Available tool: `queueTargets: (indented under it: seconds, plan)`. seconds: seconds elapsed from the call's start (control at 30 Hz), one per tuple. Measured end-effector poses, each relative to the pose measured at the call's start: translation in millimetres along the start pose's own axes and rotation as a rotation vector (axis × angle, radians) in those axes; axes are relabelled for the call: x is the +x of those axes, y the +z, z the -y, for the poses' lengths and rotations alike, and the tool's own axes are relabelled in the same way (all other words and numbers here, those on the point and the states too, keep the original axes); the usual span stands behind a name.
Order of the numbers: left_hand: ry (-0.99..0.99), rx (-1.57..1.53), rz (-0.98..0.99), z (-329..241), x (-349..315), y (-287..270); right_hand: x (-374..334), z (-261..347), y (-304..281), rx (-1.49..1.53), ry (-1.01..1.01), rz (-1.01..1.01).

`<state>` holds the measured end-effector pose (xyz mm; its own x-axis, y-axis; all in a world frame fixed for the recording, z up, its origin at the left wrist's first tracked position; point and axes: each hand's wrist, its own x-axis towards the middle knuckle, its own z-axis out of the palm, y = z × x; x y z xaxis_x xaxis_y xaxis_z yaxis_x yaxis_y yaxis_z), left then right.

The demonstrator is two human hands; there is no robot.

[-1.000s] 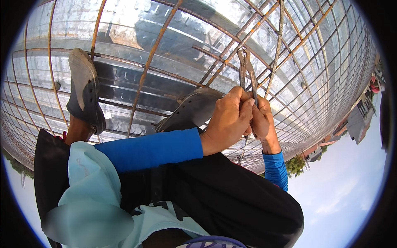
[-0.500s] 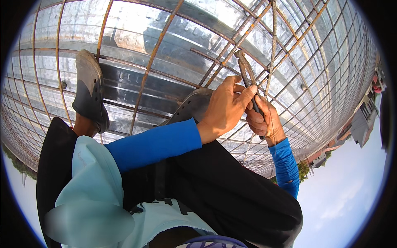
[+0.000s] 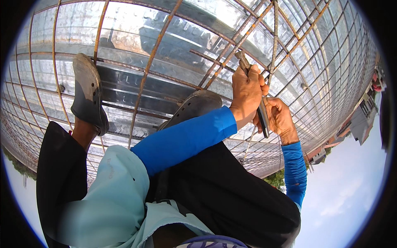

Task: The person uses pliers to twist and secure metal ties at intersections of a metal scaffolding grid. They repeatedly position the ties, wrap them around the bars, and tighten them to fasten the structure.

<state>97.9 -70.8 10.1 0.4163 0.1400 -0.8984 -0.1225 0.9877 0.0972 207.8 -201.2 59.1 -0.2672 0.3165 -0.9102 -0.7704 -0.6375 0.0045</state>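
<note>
My left hand [image 3: 247, 89] is wrapped around a pair of dark metal pincers [image 3: 263, 120], just below the jaws. The jaws point up toward crossing rusty rebar [image 3: 225, 62], and the handles slant down to the right. Beside the handles, my right hand [image 3: 282, 120] is curled, with its fingertips close behind or against them; exactly what it grips is hidden. A thin wire [image 3: 280, 155] hangs below the right hand.
The rebar grid lies over shiny ribbed metal decking [image 3: 178, 37]. My clog-shod feet are on it, one shoe [image 3: 87, 93] at left and another [image 3: 194, 107] near my left hand. A short bar end [image 3: 191, 51] sticks out. Buildings [image 3: 364, 120] stand beyond the right edge.
My left hand has moved up and right along the pincers, from a pinch on the handles to a wrap near the jaws. My right hand has shifted right, its hold looser.
</note>
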Motion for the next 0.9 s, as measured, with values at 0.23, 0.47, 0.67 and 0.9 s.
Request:
queueTargets:
  seconds: [0.23,0.47,0.67,0.9]
  plan:
    - [0.163,0.005,-0.104,21.6,10.9,10.6,-18.2,-4.3,66.2,-1.395,-0.439,-0.493]
    - [0.236,0.227,-0.166,36.4,14.7,9.9,0.0,-18.8,58.3,-1.624,-0.414,-0.769]
    - [0.192,0.452,0.046,-2.8,-20.2,-21.6,-7.2,2.2,78.6,-0.808,-0.209,-0.380]
    - [0.143,0.488,0.011,-3.3,-27.3,-32.4,14.4,-30.1,61.5,-0.677,-0.316,-0.351]
